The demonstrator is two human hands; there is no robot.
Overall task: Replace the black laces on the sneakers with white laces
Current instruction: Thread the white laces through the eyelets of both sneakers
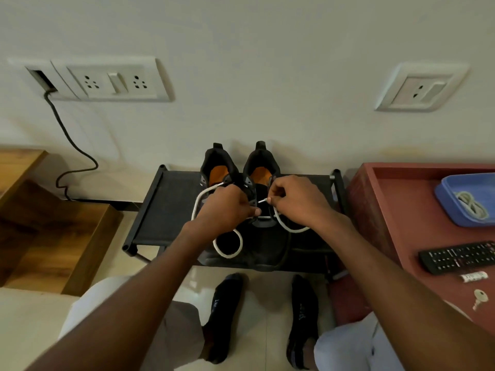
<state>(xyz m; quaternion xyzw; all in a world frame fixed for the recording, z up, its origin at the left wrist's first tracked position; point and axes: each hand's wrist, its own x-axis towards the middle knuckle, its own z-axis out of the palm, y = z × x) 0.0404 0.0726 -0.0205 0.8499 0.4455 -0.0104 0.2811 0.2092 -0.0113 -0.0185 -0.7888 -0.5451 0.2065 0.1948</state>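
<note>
two black sneakers stand side by side on a low black fabric-topped shoe rack, heels toward the wall, orange insoles visible. a white lace is partly threaded through the right-hand sneaker: one length runs from the area of the left hand in a loop over the toe of the left-hand sneaker, another length curves out below the right hand. the right hand pinches the lace tip between thumb and forefinger, other fingers curled, just above the eyelet area. the left hand is curled over the upper of the sneaker, thumb tip pressed near a lower eyelet; whether it grips the lace or the shoe cannot be told. a dark lace hangs over the front edge of the rack at the right-hand sneaker. to the right, a red table carries a blue tray holding a second coiled lace, a black remote control and a key. two socked feet rest on the tiled floor below the rack
</note>
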